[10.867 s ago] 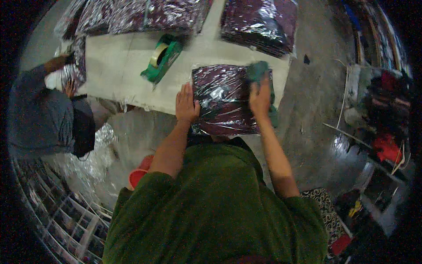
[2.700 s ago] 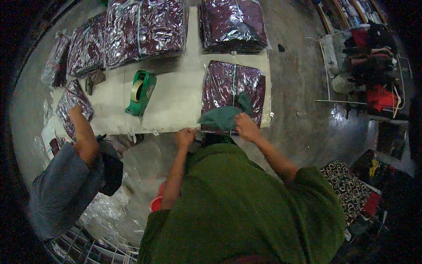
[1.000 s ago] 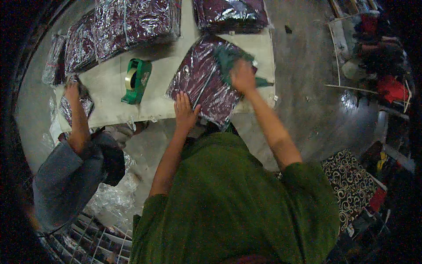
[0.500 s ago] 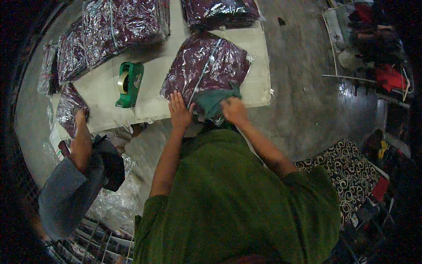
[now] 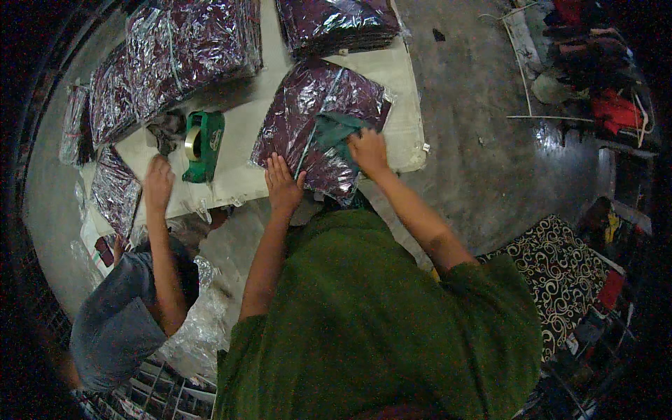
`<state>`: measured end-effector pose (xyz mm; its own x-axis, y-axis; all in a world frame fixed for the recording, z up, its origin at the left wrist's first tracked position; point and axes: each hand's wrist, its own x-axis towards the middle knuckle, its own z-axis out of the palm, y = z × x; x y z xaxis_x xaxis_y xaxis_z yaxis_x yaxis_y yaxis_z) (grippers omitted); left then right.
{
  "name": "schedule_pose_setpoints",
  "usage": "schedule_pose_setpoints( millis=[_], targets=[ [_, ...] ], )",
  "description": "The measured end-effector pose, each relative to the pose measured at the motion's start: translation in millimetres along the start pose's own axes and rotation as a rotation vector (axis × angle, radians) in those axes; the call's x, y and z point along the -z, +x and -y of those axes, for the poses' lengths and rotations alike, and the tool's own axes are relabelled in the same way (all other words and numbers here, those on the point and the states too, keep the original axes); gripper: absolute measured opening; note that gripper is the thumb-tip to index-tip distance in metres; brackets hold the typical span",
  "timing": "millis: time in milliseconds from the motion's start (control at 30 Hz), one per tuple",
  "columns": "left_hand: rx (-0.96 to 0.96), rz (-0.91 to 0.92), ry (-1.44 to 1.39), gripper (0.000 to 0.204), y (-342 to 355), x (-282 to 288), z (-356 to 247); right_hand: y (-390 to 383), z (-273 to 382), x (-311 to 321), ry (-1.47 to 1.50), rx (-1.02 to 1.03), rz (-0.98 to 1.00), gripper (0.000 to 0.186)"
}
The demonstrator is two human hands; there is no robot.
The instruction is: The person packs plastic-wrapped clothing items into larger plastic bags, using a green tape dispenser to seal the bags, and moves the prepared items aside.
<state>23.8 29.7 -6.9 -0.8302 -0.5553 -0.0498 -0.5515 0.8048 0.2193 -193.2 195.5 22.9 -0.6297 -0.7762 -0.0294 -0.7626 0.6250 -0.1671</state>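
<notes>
A maroon garment in a clear plastic bag [image 5: 290,115] lies on the pale table in front of me, with a light strip running along it. Flat on its near left corner rests my left hand [image 5: 283,187], fingers extended. My right hand [image 5: 369,150] is closed on a green cloth [image 5: 334,129], which touches the upper face of the bag right of the strip. Part of the cloth is bunched under the fingers and hidden.
A green tape dispenser [image 5: 204,147] stands left of the bag. Stacks of bagged maroon garments [image 5: 189,56] and another stack [image 5: 336,24] sit farther back. At left, a co-worker's hand [image 5: 158,183] is near a dark cloth [image 5: 166,131] and a bagged garment [image 5: 115,187].
My right hand has moved the green cloth away from the bag's near edge, up toward its middle. My left hand stays flat. The co-worker's arm has shifted right, and a dark cloth now shows beside the dispenser.
</notes>
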Motion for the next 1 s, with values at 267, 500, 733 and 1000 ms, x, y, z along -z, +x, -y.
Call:
schedule_pose_setpoints(
  millis=[267,500,733,1000],
  targets=[
    [-0.006,0.034,-0.079,0.08,3,12,-3,73,-157,17,0.151,-0.596,-0.273,0.036],
    [0.073,-0.207,-0.091,0.062,62,51,32,68,-60,40,0.223,-0.348,-0.201,0.041],
    [0.011,0.02,-0.403,0.028,37,44,75,119,-86,38,0.246,-0.741,-0.083,0.043],
    [0.176,-0.033,-0.688,0.023,-51,53,56,41,-14,68,0.253,-0.209,-0.437,0.041]
  ],
)
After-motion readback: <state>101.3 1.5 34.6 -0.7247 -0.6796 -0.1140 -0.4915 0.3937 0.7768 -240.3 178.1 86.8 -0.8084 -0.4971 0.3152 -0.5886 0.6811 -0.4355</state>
